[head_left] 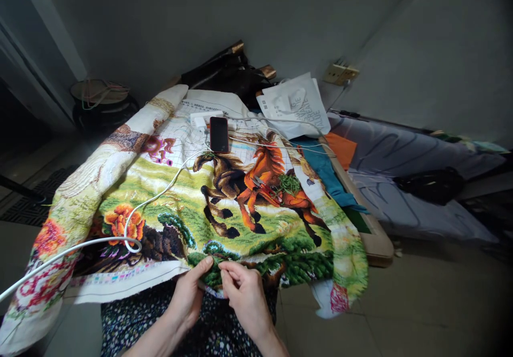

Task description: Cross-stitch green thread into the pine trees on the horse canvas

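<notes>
Left hand (pixel 188 295) pinches the embroidered cloth (pixel 200 207) at its near edge, right hand (pixel 244 293) pinches beside it; best keep fabric taut, stitches small.

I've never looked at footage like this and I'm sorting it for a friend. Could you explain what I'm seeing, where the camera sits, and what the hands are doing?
There is no machine here. One camera sits on a person's head and looks forward and down, so the two bare hands at the bottom are the wearer's own. A large cross-stitch cloth showing horses and flowers is spread out in front of them. The left hand and right hand pinch its near edge in a green patch; any needle is too small to see. On the cloth lie a dark phone, a white cable and a tuft of green thread. A white printed bag lies behind.
</notes>
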The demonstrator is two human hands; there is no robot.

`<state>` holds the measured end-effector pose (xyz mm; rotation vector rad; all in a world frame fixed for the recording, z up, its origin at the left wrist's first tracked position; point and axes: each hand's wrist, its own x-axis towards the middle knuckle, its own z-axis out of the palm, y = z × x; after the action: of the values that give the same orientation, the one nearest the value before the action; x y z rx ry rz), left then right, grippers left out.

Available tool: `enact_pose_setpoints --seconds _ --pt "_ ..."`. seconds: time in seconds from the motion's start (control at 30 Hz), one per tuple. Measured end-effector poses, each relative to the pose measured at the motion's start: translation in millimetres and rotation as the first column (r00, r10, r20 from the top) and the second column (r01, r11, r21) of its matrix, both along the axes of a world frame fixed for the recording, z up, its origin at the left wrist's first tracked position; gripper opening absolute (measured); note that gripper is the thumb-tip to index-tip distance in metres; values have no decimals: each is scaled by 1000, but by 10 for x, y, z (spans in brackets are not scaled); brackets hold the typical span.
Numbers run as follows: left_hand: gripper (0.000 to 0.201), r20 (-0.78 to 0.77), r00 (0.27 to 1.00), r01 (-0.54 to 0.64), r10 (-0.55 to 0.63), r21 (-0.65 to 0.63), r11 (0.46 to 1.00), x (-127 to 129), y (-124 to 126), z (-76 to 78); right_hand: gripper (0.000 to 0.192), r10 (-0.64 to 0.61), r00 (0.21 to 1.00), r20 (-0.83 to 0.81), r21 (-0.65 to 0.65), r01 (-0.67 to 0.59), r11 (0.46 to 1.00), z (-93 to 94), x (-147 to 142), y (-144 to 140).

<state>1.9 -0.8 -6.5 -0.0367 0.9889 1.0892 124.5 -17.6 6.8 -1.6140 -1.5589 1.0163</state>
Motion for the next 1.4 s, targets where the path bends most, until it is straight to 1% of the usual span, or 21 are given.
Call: enact_pose_setpoints --seconds 0.1,0.17,0.3,0.37,0.5,0.67,0.77,0.93,1.07,1.23,1.4 --pt "34 -4 1000 -11 11 -7 1000 6 0 7 29 -3 1000 -4 2 3 1000 3 -13 14" --pt "32 -16 1000 0 0 5 1000 10 -3 3 27 -8 1000 -26 -23 7 1000 2 -33 20" --pt "27 -63 998 22 -20 32 999 13 -5 -14 27 -50 977 -209 -153 18 988 -23 -96 7" --pt "28 -89 996 6 -4 27 1000 14 0 -22 25 -81 959 -273 -170 35 985 -45 -121 -8" --pt "31 -121 992 -34 37 25 999 20 13 -29 21 -110 949 -297 -121 76 990 -98 -140 -33" --pt "37 -139 990 -18 19 10 1000 36 25 -1 23 -137 947 -289 -86 117 989 -152 -159 -55" --pt "39 -145 989 -28 28 1 1000 43 28 4 23 -157 940 -304 -97 133 986 -172 -176 -59" --pt "37 -151 988 -21 21 3 1000 37 24 -16 22 -179 923 -341 -126 144 982 -179 -179 -61" --pt "38 -131 991 -33 32 -10 999 35 39 -1 21 -156 943 -294 -75 140 987 -187 -170 -69" --pt "35 -124 991 -43 42 -10 999 41 40 -3 21 -154 958 -241 3 159 987 -234 -184 -72" --pt "36 -113 992 -54 53 -10 998 46 27 0 21 -169 958 -230 29 181 983 -234 -201 -47"
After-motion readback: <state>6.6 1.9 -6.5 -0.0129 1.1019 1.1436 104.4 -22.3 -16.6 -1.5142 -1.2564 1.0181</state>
